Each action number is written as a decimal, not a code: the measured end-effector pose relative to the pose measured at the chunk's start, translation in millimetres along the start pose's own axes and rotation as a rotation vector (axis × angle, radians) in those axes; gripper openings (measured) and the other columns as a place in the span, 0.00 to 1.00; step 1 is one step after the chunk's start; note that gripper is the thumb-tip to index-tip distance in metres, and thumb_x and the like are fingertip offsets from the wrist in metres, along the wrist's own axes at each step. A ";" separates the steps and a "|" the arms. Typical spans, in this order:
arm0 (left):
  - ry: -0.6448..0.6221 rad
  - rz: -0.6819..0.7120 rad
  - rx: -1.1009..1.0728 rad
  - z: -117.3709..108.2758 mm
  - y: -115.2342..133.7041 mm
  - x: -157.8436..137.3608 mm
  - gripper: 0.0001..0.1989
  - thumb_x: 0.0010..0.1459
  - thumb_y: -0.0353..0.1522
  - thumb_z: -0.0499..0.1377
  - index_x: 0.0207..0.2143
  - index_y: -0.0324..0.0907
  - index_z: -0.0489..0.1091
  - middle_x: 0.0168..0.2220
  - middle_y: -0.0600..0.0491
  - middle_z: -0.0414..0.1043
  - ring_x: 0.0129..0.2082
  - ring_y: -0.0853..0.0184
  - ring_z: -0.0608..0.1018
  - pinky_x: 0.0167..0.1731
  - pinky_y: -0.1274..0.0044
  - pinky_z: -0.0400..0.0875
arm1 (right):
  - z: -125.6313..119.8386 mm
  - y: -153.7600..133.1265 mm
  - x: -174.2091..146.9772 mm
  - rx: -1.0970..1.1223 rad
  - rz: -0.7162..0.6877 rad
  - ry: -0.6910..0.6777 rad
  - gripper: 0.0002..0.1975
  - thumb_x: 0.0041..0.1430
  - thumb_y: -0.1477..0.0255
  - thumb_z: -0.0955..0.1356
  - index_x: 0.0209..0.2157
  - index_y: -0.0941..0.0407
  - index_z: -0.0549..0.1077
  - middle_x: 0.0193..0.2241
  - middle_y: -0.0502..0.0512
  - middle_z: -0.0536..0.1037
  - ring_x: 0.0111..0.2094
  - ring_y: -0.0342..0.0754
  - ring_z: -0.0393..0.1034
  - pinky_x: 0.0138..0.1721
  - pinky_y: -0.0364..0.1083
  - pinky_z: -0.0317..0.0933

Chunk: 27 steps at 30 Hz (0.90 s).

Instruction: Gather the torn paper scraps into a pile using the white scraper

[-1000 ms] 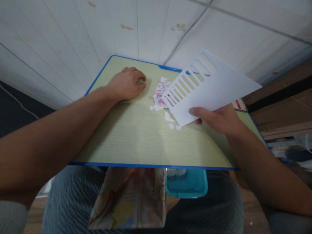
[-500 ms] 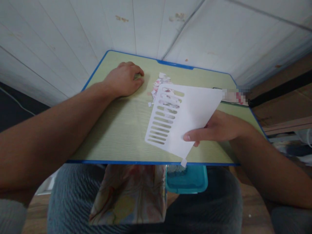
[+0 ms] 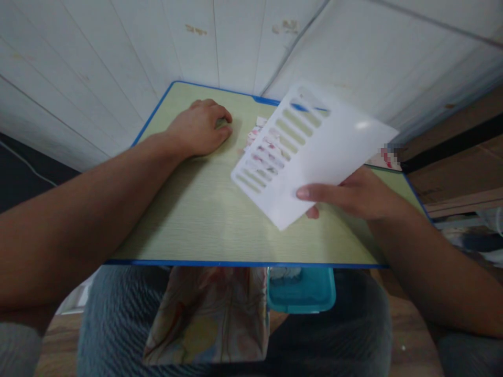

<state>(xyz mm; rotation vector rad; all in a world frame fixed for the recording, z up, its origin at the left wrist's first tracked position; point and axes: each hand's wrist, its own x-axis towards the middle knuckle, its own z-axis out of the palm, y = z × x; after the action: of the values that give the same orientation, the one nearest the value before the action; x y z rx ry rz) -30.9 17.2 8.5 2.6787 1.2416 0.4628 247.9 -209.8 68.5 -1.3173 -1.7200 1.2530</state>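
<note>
My right hand (image 3: 353, 196) grips a white slotted plastic sheet (image 3: 330, 149), thumb on top and fingertips showing beneath its lower edge. The sheet is tilted above the table (image 3: 188, 225), with a row of long rounded slots along its left side. Under it, partly covered, lies a pile of small pink and white paper scraps (image 3: 253, 135), some showing through the slots. To the left of the pile, my left hand (image 3: 204, 125) rests on the tabletop, fingers loosely curled and thumb apart from the index finger. Nothing shows in the gap between them.
Below the table's blue front edge, a teal plastic container (image 3: 306, 301) sits by my legs, beside a box-like thing with a colourful pattern (image 3: 212, 324). A dark-edged flat item (image 3: 387, 161), partly blurred out, lies at the right. White wall panels (image 3: 236, 47) stand behind.
My right hand has raised and turned the slotted sheet, its top moving away and to the right. The small scrap at its lower corner is out of sight. My left hand stays put.
</note>
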 end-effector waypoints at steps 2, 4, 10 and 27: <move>-0.014 0.000 0.019 -1.2 2.0 -0.6 0.30 0.74 0.49 0.52 0.67 0.48 0.80 0.67 0.49 0.78 0.67 0.52 0.73 0.76 0.54 0.69 | 0.8 2.4 3.4 -0.068 -0.050 0.224 0.21 0.64 0.56 0.83 0.25 0.50 0.79 0.22 0.53 0.81 0.24 0.51 0.77 0.27 0.50 0.77; -0.021 0.001 0.027 -1.8 3.4 -1.2 0.30 0.75 0.47 0.51 0.68 0.46 0.79 0.68 0.47 0.77 0.67 0.53 0.73 0.76 0.54 0.68 | 0.3 5.7 5.8 -0.127 -0.072 0.345 0.21 0.65 0.56 0.82 0.24 0.49 0.78 0.21 0.54 0.81 0.24 0.52 0.76 0.28 0.51 0.76; 0.008 0.015 0.002 1.0 -0.3 -1.0 0.26 0.76 0.46 0.53 0.66 0.47 0.79 0.68 0.49 0.78 0.66 0.53 0.72 0.77 0.52 0.67 | 0.8 14.3 8.0 -0.197 -0.081 0.293 0.23 0.65 0.52 0.82 0.24 0.49 0.77 0.21 0.53 0.79 0.25 0.53 0.76 0.29 0.53 0.77; -0.014 0.021 0.041 -1.4 0.6 -1.0 0.32 0.75 0.47 0.51 0.67 0.40 0.80 0.68 0.41 0.77 0.69 0.48 0.74 0.77 0.52 0.68 | 4.5 11.3 6.1 -0.175 -0.048 0.233 0.17 0.65 0.62 0.80 0.26 0.50 0.76 0.24 0.51 0.81 0.25 0.50 0.78 0.28 0.48 0.75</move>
<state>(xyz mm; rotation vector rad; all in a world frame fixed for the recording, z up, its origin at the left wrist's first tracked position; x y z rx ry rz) -31.5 16.0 9.8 2.7266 1.2332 0.4245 246.1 -204.8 56.0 -1.4512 -1.7115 0.8994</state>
